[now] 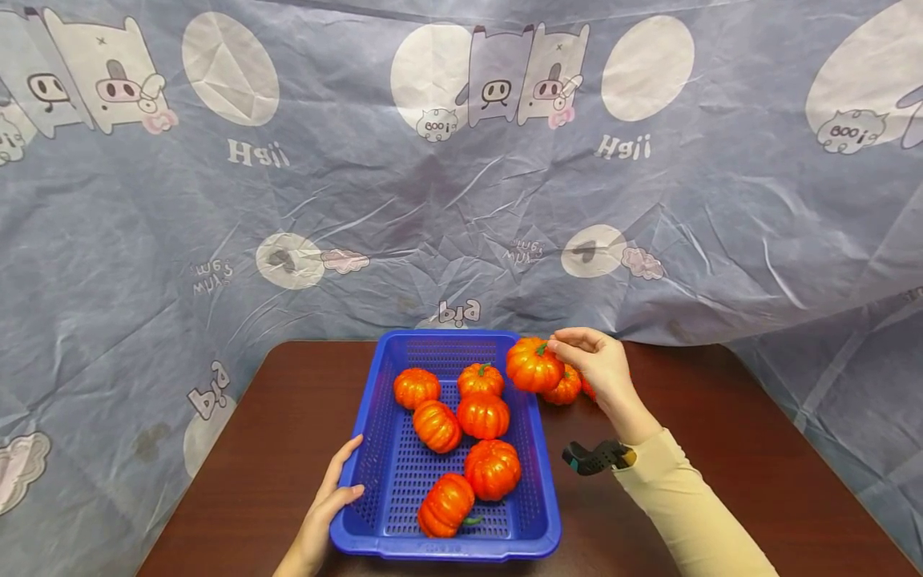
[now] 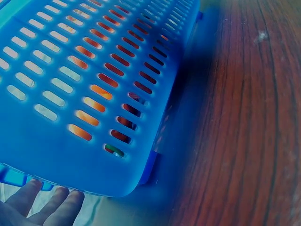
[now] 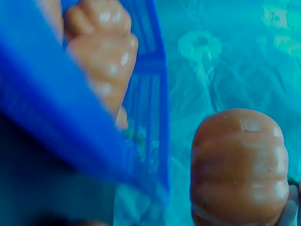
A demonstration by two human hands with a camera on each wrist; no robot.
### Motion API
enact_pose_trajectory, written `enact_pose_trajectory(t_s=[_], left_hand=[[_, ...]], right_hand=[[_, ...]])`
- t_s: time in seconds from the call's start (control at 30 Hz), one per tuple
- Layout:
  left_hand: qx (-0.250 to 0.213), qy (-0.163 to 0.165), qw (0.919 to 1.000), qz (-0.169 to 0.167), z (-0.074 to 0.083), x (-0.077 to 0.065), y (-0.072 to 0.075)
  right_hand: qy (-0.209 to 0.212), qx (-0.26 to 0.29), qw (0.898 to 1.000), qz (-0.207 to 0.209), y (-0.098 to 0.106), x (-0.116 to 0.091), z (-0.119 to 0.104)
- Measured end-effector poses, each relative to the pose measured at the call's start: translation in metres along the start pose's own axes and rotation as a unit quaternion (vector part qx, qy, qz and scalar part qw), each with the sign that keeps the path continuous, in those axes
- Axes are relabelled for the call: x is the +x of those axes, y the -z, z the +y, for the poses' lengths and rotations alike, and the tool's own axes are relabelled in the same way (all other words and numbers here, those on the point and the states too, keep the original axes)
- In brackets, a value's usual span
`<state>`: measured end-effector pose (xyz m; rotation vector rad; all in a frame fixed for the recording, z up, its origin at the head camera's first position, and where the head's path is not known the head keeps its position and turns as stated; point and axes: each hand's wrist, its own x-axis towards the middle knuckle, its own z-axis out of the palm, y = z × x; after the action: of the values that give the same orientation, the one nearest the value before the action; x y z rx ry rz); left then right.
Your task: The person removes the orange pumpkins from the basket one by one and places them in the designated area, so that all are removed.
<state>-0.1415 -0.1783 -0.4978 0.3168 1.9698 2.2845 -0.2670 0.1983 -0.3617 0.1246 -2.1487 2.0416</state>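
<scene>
My right hand [image 1: 602, 370] pinches a small orange pumpkin [image 1: 532, 367] by its green stem, over the far right rim of a blue plastic basket [image 1: 551, 513]. That pumpkin [image 3: 240, 167] fills the lower right of the right wrist view, where only bits of the fingers show. Several like pumpkins [image 1: 492, 470] lie inside the basket. My left hand [image 1: 323, 513] rests on the basket's left rim, fingertips and thumb tip touching it. In the left wrist view, its fingers [image 2: 57, 207] meet the rim beside the slotted wall [image 2: 61, 136].
Behind the held pumpkin, more pumpkins [image 1: 565, 387] sit on the brown wooden table [image 1: 692, 449] to the basket's right, partly hidden by the right hand. A grey printed cloth [image 1: 433, 208] hangs behind the table. A black device [image 1: 594, 457] is on the right wrist.
</scene>
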Motion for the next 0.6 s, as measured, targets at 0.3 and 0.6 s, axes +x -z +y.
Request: enact_pose_trajectory(t_s=[0.3,0.6], left_hand=[[0.003,-0.004,1.0,-0.008,0.001,-0.001,0.001],[0.001,-0.005,0.9999,-0.011,0.001,-0.001,0.001]], right_hand=[[0.019,-0.007,0.998,0.061,0.048,0.008,0.012],[0.008,0.039,0.992,0.12,0.086,0.014,0.021]])
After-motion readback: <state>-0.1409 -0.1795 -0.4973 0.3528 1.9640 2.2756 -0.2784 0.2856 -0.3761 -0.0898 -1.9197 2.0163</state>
